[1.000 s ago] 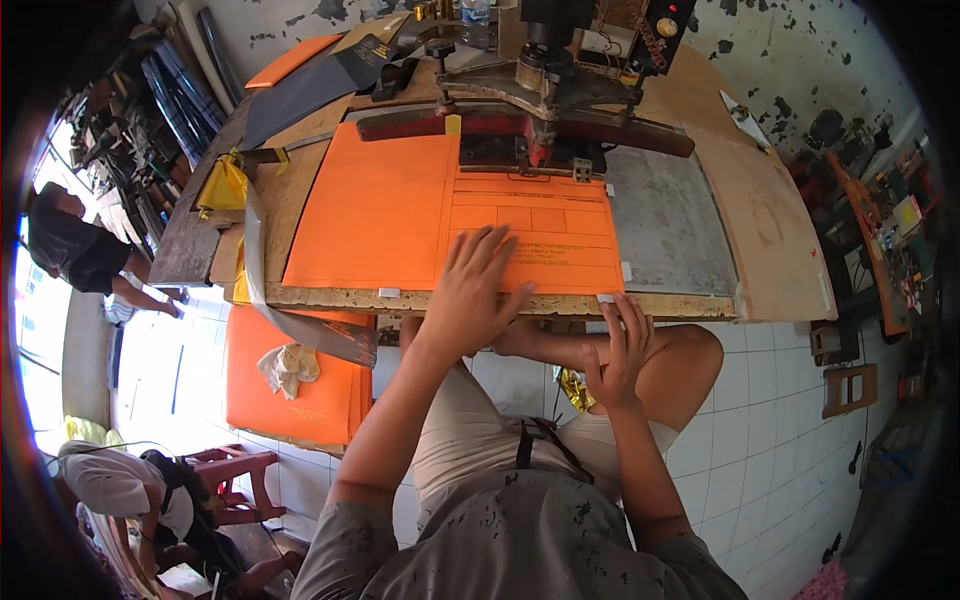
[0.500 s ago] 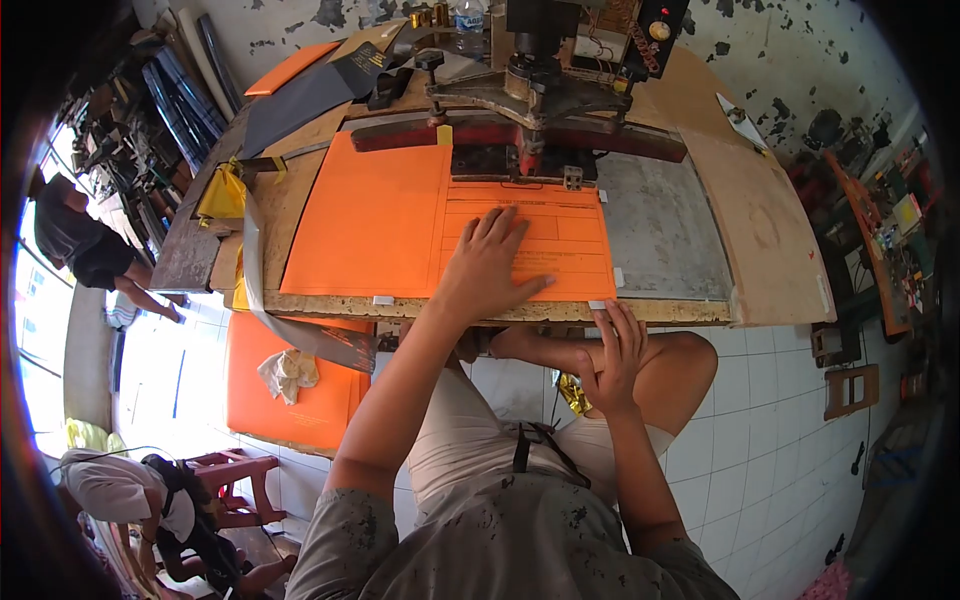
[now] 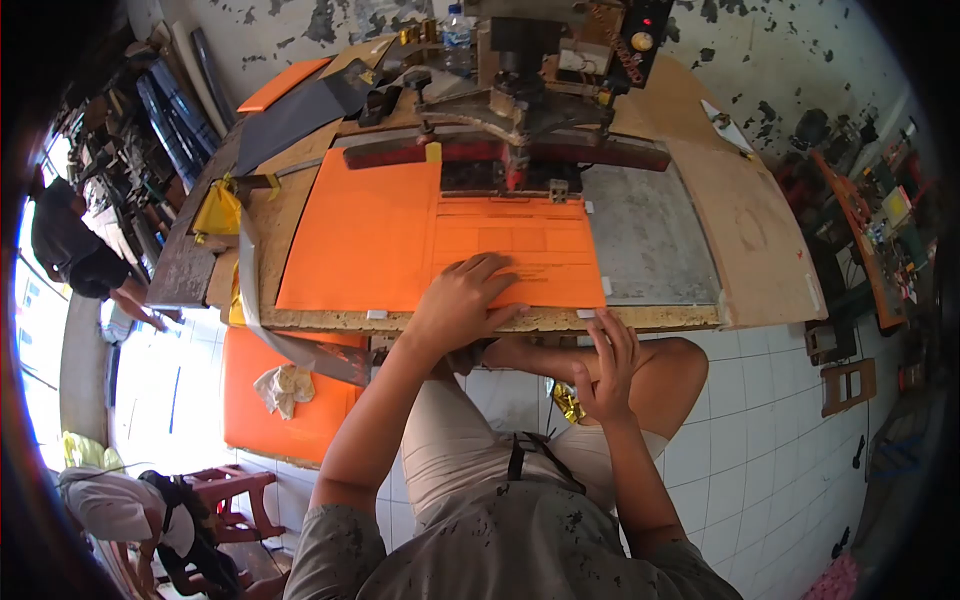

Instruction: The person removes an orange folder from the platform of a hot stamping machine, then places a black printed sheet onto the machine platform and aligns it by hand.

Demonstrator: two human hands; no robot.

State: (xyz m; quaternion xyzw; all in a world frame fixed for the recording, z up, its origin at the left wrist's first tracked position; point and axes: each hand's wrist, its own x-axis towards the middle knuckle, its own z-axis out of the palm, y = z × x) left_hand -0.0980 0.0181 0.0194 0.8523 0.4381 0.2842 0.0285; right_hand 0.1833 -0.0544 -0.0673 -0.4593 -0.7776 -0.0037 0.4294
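An orange printed sheet (image 3: 360, 235) lies flat on the worktable, its right half under the head of a press (image 3: 510, 120). My left hand (image 3: 465, 298) rests palm down near the sheet's front edge, fingers spread, holding nothing. At the table's front edge, by a small white tab (image 3: 587, 313), my right hand (image 3: 610, 368) touches the edge with its fingertips, thumb apart and nothing held. To the right of the sheet is a grey metal plate (image 3: 650, 235).
Below the table at the left, a cloth (image 3: 284, 390) lies on an orange stack (image 3: 245, 420). Yellow foil (image 3: 218, 212) hangs by the left side. A seated person (image 3: 120, 505) is at lower left, another person (image 3: 75, 240) further back. A bottle (image 3: 456, 28) stands behind.
My left hand has slid back across the sheet toward the front edge. My right hand stays at the edge. The view has shifted slightly.
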